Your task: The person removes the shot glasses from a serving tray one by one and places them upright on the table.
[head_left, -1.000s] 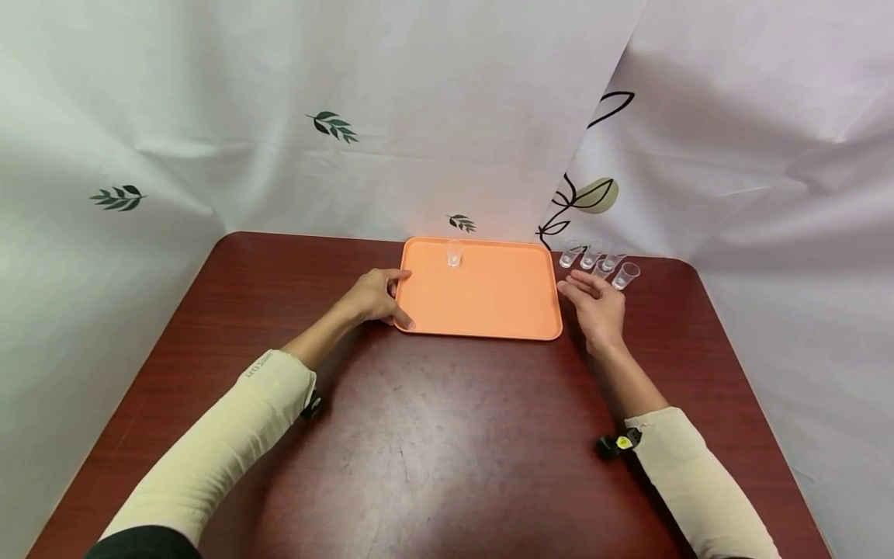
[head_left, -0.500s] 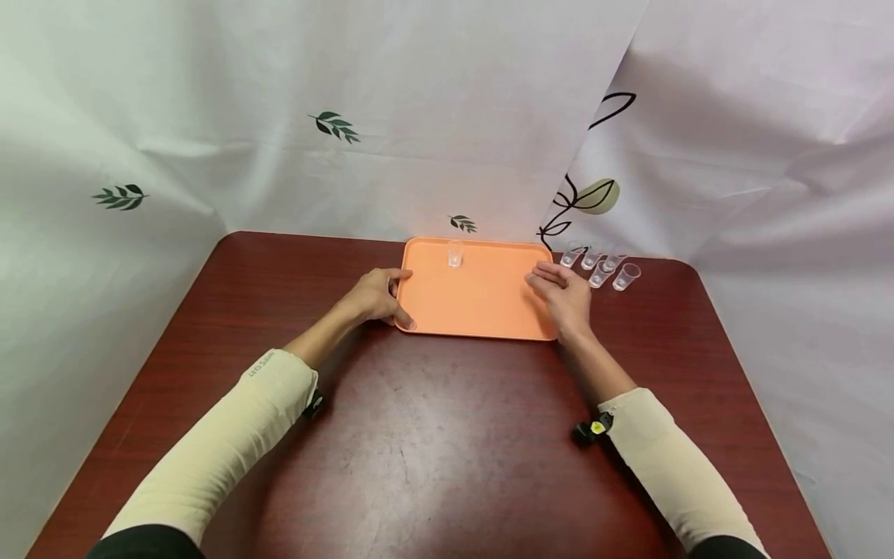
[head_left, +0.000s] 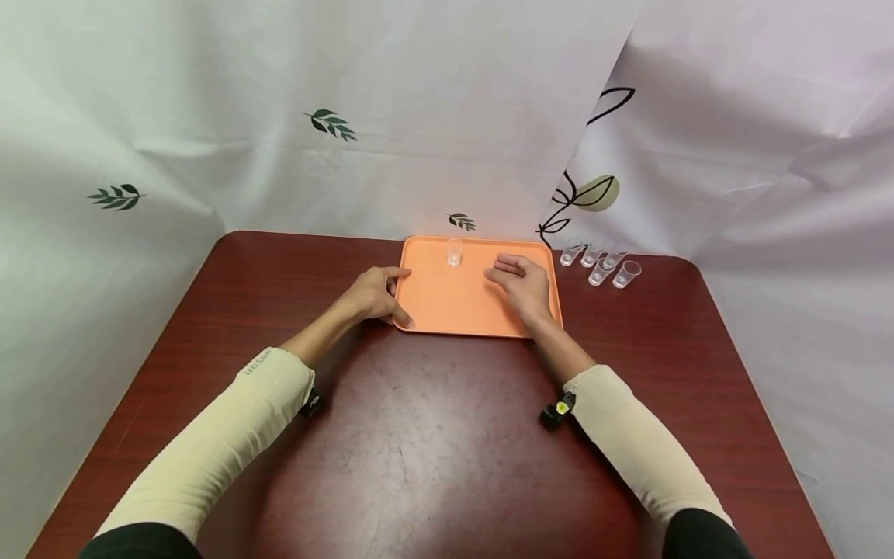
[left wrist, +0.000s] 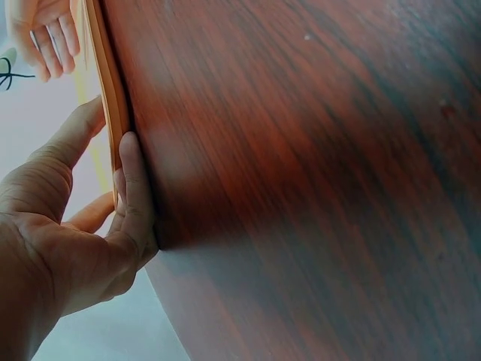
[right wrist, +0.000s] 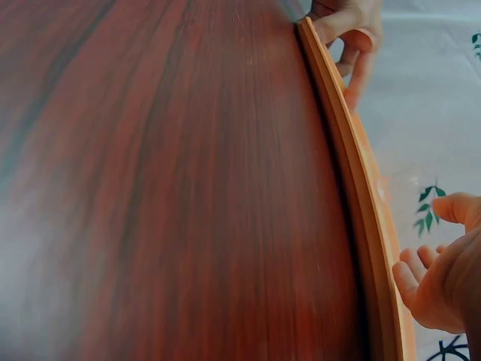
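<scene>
1. From my remote seat, the left hand (head_left: 373,295) grips the left near corner of the flat orange plastic tray (head_left: 454,307): the thumb lies along the near left edge, and the fingers curl onto the left rim, as the left wrist view confirms.

2. The right hand (head_left: 522,283) hovers over the right half of the tray, fingers loosely bent and pointing left, holding nothing that I can see; I cannot tell whether it touches the tray's floor.

3. The tray sits at the far middle of the dark red-brown wooden table (head_left: 433,450), its far edge close to the table's far edge.

4. One small clear plastic cup (head_left: 455,252) stands upright on the tray near its far rim, left of the right hand's fingertips and apart from them.

5. Five more small clear plastic cups (head_left: 602,265) stand clustered on the table just right of the tray's far right corner, untouched.

6. A white cloth backdrop (head_left: 349,116) printed with green leaf sprigs hangs behind the table.

7. Both forearms wear cream long sleeves (head_left: 223,442), each with a small dark wrist device at the cuff.
</scene>
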Motion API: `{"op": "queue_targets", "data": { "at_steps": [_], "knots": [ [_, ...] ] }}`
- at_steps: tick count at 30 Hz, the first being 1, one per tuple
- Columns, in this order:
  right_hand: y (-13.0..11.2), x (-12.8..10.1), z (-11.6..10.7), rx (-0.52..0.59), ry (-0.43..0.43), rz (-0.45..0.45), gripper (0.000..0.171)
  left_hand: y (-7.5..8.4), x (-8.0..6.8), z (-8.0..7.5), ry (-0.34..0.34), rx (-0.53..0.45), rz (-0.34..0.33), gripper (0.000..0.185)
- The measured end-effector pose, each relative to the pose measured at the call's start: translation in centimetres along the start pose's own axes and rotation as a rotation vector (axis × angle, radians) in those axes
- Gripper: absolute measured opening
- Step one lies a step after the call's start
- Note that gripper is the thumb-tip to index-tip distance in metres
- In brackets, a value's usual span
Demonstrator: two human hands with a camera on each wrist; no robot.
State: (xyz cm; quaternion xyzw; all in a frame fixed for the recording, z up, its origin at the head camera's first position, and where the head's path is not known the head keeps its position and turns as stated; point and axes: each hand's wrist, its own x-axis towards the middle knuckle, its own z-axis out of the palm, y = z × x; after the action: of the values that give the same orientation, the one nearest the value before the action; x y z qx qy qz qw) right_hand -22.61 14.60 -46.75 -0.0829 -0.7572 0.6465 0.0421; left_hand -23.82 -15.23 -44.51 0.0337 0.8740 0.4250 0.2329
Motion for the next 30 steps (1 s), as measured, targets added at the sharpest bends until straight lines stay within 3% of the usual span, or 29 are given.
{"op": "queue_targets", "data": {
  "at_steps": [2,8,9,30],
  "knots": [
    [0.0,0.1,0.7,-0.002,-0.006,0.001,0.048,-0.8,0.6,-0.1,-0.007,-0.021,0.022,0.117],
    [-0.1,0.6,2.3,0.0,-0.015,0.016,0.05,-0.9,0.6,-0.2,-0.011,-0.008,0.023,0.117],
    [-0.1,0.7,2.5,0.001,-0.017,0.018,0.05,-0.1,0.0,-0.2,-0.005,0.012,0.0,0.116],
    [-1.1,2.0,7.2,0.028,-0.026,0.009,0.058,0.4,0.0,0.1,0.001,0.034,-0.024,0.116]
  ]
}}
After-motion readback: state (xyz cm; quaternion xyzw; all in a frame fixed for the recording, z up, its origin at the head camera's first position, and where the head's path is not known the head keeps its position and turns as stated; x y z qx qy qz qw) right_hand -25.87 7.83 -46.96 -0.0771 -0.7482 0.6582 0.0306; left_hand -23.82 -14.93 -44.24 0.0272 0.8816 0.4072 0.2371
